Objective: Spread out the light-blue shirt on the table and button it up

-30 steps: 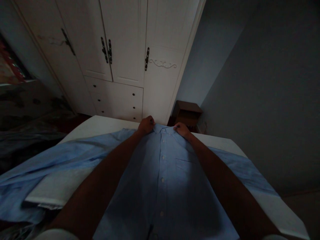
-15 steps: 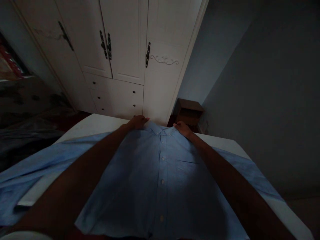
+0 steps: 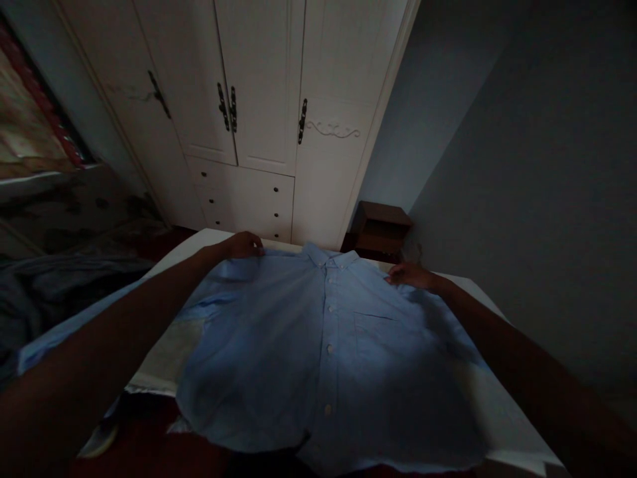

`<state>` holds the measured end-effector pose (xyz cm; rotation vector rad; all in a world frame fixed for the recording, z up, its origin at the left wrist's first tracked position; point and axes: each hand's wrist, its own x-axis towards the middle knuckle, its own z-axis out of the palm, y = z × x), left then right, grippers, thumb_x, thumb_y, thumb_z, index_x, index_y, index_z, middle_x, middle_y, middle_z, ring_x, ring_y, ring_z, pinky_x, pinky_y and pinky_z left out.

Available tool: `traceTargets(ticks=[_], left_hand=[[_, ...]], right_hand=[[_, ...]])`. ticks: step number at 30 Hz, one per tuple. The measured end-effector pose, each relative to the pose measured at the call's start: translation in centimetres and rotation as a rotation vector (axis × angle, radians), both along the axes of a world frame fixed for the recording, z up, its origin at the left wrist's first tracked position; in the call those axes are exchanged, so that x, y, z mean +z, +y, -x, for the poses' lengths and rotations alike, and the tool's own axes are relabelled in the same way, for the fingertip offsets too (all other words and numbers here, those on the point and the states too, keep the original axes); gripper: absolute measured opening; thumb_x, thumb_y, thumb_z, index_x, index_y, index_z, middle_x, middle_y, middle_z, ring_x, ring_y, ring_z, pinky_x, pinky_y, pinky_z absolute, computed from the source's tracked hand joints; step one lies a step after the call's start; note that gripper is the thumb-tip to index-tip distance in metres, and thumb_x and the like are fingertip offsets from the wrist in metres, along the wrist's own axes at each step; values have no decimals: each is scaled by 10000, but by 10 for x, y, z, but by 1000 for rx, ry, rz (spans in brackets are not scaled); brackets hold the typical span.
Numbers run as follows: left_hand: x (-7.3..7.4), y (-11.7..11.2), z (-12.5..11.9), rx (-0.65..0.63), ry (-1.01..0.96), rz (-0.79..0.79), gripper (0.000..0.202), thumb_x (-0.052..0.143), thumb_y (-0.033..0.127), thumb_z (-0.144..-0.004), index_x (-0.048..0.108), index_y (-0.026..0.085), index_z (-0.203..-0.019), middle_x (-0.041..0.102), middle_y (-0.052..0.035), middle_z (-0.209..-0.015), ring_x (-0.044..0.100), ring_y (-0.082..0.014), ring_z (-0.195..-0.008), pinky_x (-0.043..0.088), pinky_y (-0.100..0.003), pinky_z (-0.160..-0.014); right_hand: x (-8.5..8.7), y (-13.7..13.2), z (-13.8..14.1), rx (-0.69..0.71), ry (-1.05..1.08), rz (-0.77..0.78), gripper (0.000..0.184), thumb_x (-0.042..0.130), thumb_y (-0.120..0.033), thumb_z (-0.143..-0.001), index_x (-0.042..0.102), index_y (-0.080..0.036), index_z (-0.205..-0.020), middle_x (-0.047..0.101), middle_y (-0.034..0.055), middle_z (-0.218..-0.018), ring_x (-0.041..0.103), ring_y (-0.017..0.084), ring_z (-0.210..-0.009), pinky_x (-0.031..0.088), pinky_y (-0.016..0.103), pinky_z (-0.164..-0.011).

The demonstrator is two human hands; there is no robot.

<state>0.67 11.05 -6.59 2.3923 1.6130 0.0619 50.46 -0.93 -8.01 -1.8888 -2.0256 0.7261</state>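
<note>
A light blue button-up shirt (image 3: pixel 283 332) lies front side up, its collar at the far edge of a white-topped table (image 3: pixel 502 398). The buttons run down the middle, and a chest pocket shows on the right half. My left hand (image 3: pixel 245 245) pinches the cloth at the left shoulder seam. At the opposite shoulder, my right hand (image 3: pixel 411 275) has thumb and fingers closed on the fabric. The sleeves spread out to both sides, partly behind my forearms. The front hem hangs over the near table edge.
Beyond the table stands a white wardrobe (image 3: pixel 259 79) with dark handles and drawers. A small brown nightstand (image 3: pixel 383 226) is by the grey wall. Dark crumpled cloth (image 3: pixel 44 292) lies at the left, below a curtained window (image 3: pixel 30 126).
Both hands have moved apart from the collar out to the shoulders. The sleeves have shifted, and the shirt lies wider. The view has turned slightly left.
</note>
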Motion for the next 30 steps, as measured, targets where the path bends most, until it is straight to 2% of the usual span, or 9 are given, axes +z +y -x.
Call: traceTargets(ticks=[2,7,11,13,16,20,24,27,30], left_hand=[[-5,0,1,31,42,-96,321,510,417,-835,717,201,-952,718,-92,-1042,650,-213,-985,465,-248,-821],[-7,-2,-3,43,78,-152,407,402,410,-902,707,154,-988,694,-160,-1078,637,-260,-1014,455,-331,-889],[-2,-10,-32,-155,-48,-229,353,471,415,-878,704,206,-1040,685,-96,-1123,615,-209,-1034,434,-291,-926],[-1,-14,-47,-240,-51,-174,282,522,385,-844,736,234,-947,708,-66,-1061,624,-196,-1002,431,-279,-915],[-2,-16,-62,-291,-17,-72,220,594,398,-789,754,255,-836,733,-41,-936,650,-192,-904,448,-269,-834],[-6,-17,-63,-270,91,-102,235,625,432,-766,751,250,-845,729,-60,-954,652,-215,-903,457,-277,-776],[-12,-19,-63,-215,167,-166,236,525,343,-837,724,215,-841,709,-100,-1009,635,-231,-982,454,-308,-846],[-15,-21,-63,-185,169,-205,246,480,254,-852,680,160,-961,669,-164,-1110,605,-267,-1070,433,-355,-917],[-15,-21,-61,-119,161,-228,327,385,220,-896,574,128,-1148,647,-204,-1143,611,-284,-1062,452,-378,-885]], right_hand=[[-1,-2,-5,-50,4,-40,436,654,-598,-672,683,-163,-670,670,85,-705,611,241,-698,475,341,-629],[1,-10,-12,-96,48,-72,392,613,-552,-765,713,-173,-772,721,99,-830,653,275,-818,502,364,-736],[0,-2,3,-90,122,-142,407,532,-530,-845,723,-173,-882,725,121,-1020,661,290,-973,496,385,-879],[-2,9,14,-79,106,-161,381,539,-498,-849,724,-165,-846,728,126,-999,663,290,-972,489,392,-900],[-4,27,29,-31,68,-132,265,644,-412,-783,729,-161,-770,738,109,-911,672,279,-911,502,373,-856],[-3,38,34,60,65,-1,187,768,-333,-634,744,-171,-725,736,62,-781,678,242,-782,512,324,-759],[5,36,31,130,10,123,217,774,-278,-562,752,-193,-760,733,30,-763,662,217,-742,491,288,-696],[9,33,30,124,-86,62,149,741,-257,-556,723,-195,-690,709,12,-723,645,213,-723,467,278,-661],[6,34,31,48,-128,-52,147,694,-269,-601,694,-186,-723,691,26,-780,628,222,-788,449,287,-692]])
